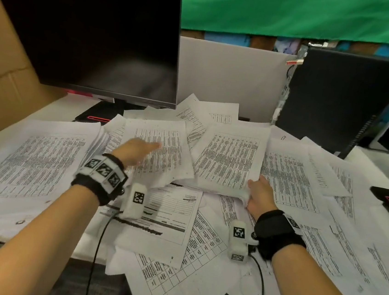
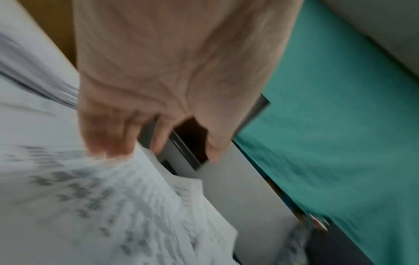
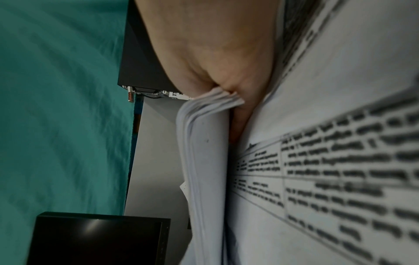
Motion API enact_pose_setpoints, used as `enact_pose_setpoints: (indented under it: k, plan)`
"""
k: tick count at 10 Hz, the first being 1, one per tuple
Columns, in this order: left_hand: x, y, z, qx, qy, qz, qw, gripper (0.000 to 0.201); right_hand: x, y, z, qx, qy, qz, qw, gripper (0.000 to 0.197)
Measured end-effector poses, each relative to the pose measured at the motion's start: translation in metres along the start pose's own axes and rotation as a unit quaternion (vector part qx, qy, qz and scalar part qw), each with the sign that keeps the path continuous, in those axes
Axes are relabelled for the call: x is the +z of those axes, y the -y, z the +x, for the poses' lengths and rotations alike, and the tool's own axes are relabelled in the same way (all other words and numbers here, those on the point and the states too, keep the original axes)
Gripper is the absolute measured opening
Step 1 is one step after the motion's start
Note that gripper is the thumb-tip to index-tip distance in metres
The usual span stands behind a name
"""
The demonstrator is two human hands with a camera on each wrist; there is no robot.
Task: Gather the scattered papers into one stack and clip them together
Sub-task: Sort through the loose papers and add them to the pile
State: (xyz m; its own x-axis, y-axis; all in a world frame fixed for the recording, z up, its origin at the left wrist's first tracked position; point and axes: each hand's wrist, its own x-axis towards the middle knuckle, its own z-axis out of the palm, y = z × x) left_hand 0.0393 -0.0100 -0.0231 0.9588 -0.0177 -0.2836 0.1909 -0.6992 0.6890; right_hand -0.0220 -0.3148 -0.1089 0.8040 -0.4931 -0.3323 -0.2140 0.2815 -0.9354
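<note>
Printed white papers lie scattered over the whole desk. A thick stack [image 1: 32, 154] sits at the left. My right hand [image 1: 259, 196] grips the near corner of a bundle of sheets [image 1: 229, 160] in the middle, thumb on top and fingers underneath; the right wrist view shows that bundle's edge [image 3: 204, 143] held against the palm. My left hand [image 1: 138, 151] hovers with fingers stretched out over another printed sheet [image 1: 157, 148], blurred by motion. In the left wrist view the fingers [image 2: 108, 141] are straight above the paper [image 2: 113, 206]. No clip is visible.
A dark monitor [image 1: 92, 38] stands at the back left and a black computer tower [image 1: 337, 100] at the back right. A grey partition [image 1: 227, 78] runs behind the papers. Cardboard [image 1: 1, 79] lines the left side. Some sheets [image 1: 175, 277] overhang the desk's near edge.
</note>
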Motion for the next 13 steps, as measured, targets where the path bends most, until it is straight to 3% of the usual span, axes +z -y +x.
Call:
enact_pose_setpoints:
  k: [1, 2, 3, 4, 5, 6, 7, 8, 9, 10, 11, 12, 13]
  plan:
    - [-0.023, 0.035, -0.002, -0.107, -0.174, -0.267, 0.942, 0.063, 0.002, 0.003, -0.004, 0.0, -0.007, -0.019, 1.0, 0.027]
    - [-0.027, 0.053, -0.008, -0.131, -0.13, -0.417, 0.89, 0.053, 0.004, 0.004, -0.008, -0.01, -0.018, -0.035, 0.999, 0.025]
    - [-0.025, 0.051, -0.003, -0.139, -0.082, -0.496, 0.853, 0.044, 0.007, 0.007, -0.015, -0.014, -0.029, -0.031, 0.999, 0.025]
    - [-0.02, 0.05, 0.001, -0.122, -0.127, -0.449, 0.876, 0.052, 0.008, 0.005, -0.017, -0.029, -0.035, -0.02, 0.999, 0.029]
    - [-0.015, 0.056, 0.008, -0.127, -0.144, -0.339, 0.921, 0.053, 0.008, 0.004, -0.019, -0.029, -0.044, -0.032, 0.998, 0.022]
    - [-0.011, 0.053, 0.015, -0.118, -0.162, -0.227, 0.953, 0.033, 0.005, -0.002, -0.012, -0.027, -0.041, -0.042, 0.998, 0.028]
    - [-0.007, 0.032, 0.019, -0.033, -0.162, -0.127, 0.978, 0.013, 0.006, 0.004, -0.021, -0.026, -0.031, -0.043, 0.998, 0.025]
    - [-0.003, 0.013, 0.021, 0.019, -0.217, -0.16, 0.963, 0.007, 0.007, 0.005, -0.021, -0.029, -0.018, -0.044, 0.998, 0.025]
    - [-0.001, -0.004, 0.015, 0.066, -0.315, -0.146, 0.935, 0.023, 0.005, 0.003, -0.02, -0.025, 0.003, -0.029, 0.999, 0.029]
    - [0.001, -0.011, 0.015, 0.083, -0.273, -0.262, 0.922, 0.034, 0.002, 0.004, -0.019, -0.026, 0.034, -0.022, 0.999, 0.032]
    - [0.008, -0.001, 0.029, -0.018, -0.16, -0.236, 0.958, 0.077, 0.0, 0.005, -0.02, -0.03, 0.071, -0.044, 0.996, 0.03]
    - [0.022, 0.01, 0.041, -0.022, -0.114, -0.188, 0.975, 0.054, -0.003, 0.005, -0.02, -0.021, 0.105, -0.055, 0.993, 0.031]
    - [0.024, 0.014, 0.033, -0.021, -0.177, -0.13, 0.975, 0.035, -0.003, 0.005, -0.02, -0.02, 0.099, -0.059, 0.993, 0.032]
